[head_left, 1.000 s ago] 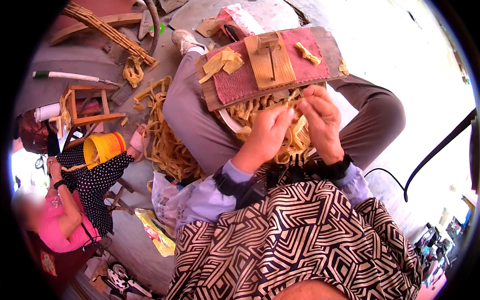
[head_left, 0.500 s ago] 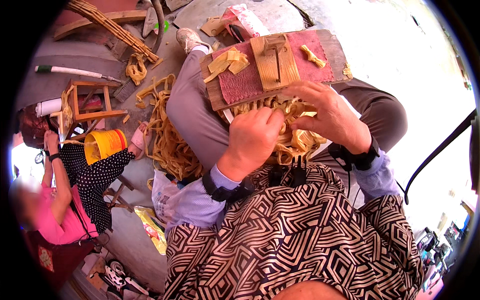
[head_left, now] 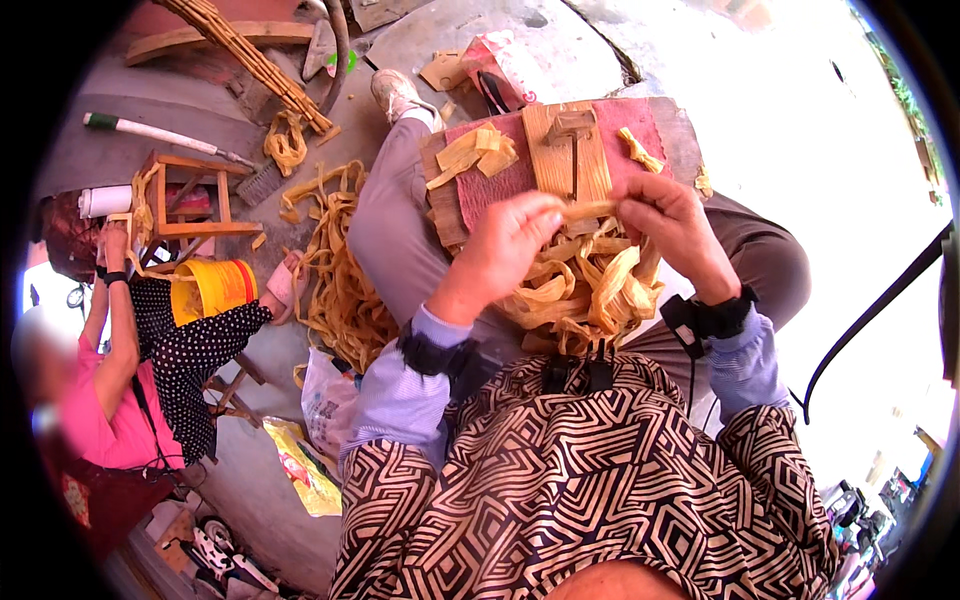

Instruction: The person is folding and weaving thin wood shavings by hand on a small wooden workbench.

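A short, flat yellowish strip (head_left: 588, 210) is stretched between my hands above the near edge of a wooden board (head_left: 681, 130). My left hand (head_left: 505, 250) pinches one end, and my right hand (head_left: 676, 232) grips the other. Below them a heap of similar pliable strips (head_left: 590, 290) lies in my lap. On the board, a reddish cloth (head_left: 490, 190) sits under a pale wooden block (head_left: 545, 135) with a thin metal rod (head_left: 575, 165) and a small wooden piece. Folded strip pieces (head_left: 478, 153) rest to the left of the block, and a knotted strip (head_left: 640, 150) to its right.
Long strips (head_left: 345, 270) are piled on the floor beside my left leg. Further left, another person (head_left: 120, 370) sits by a yellow bucket (head_left: 215, 290) and a wooden stool (head_left: 200, 228). A brush (head_left: 262, 182), bundled sticks (head_left: 250, 70) and plastic bags (head_left: 330, 400) are around.
My hands have risen from the heap to the board's near edge, and a strip is now held taut between them. The board appears lower in view.
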`<state>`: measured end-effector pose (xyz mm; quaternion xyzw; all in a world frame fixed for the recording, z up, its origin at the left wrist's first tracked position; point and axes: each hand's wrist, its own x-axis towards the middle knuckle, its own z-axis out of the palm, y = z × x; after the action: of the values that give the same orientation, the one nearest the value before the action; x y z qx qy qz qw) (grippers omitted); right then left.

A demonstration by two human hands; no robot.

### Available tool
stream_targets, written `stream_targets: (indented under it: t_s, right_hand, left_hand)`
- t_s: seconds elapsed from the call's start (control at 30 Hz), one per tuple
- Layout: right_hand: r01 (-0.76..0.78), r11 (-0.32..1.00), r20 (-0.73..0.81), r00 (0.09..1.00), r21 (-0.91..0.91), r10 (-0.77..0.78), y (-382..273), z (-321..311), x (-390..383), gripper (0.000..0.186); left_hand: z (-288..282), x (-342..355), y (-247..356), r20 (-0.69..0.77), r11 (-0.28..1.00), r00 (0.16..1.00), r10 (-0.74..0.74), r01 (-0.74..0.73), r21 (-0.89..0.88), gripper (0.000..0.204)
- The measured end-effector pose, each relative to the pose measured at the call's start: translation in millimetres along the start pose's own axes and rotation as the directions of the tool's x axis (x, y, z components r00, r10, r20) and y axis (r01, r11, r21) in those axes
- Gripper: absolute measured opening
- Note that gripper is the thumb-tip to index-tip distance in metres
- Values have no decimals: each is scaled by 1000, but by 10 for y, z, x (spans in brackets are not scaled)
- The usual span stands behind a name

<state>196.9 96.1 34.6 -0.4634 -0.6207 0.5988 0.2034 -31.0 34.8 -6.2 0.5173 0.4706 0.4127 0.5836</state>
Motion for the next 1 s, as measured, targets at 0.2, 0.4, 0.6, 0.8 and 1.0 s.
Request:
stream_targets:
  t_s: [0.2, 0.4, 0.6, 0.8, 1.0]
  right_hand:
    - [206, 901, -232, 922, -382, -309, 151, 177, 268, 11]
    - [259, 775, -224, 862, -576, -455, 396, 200, 451, 9]
    - [248, 811, -229, 879, -531, -419, 263, 146, 125, 17]
    - [501, 546, 69, 776, -672, -627, -59, 668, -72, 31]
    - [325, 701, -63, 883, -634, -466, -79, 639, -99, 11]
  left_hand:
    - [-13, 321, -289, -123, 980, 987, -104, 81, -180, 7]
    - [54, 527, -417, -271, 989, 962, 40, 2, 151, 9]
    - [-75, 224, -349, -379, 968, 925, -1, 95, 231, 14]
    - [469, -142, -281, -119, 832, 990, -75, -4, -554, 16]
    - [551, -440, -21, 245, 679, 919, -308, 393, -620, 23]
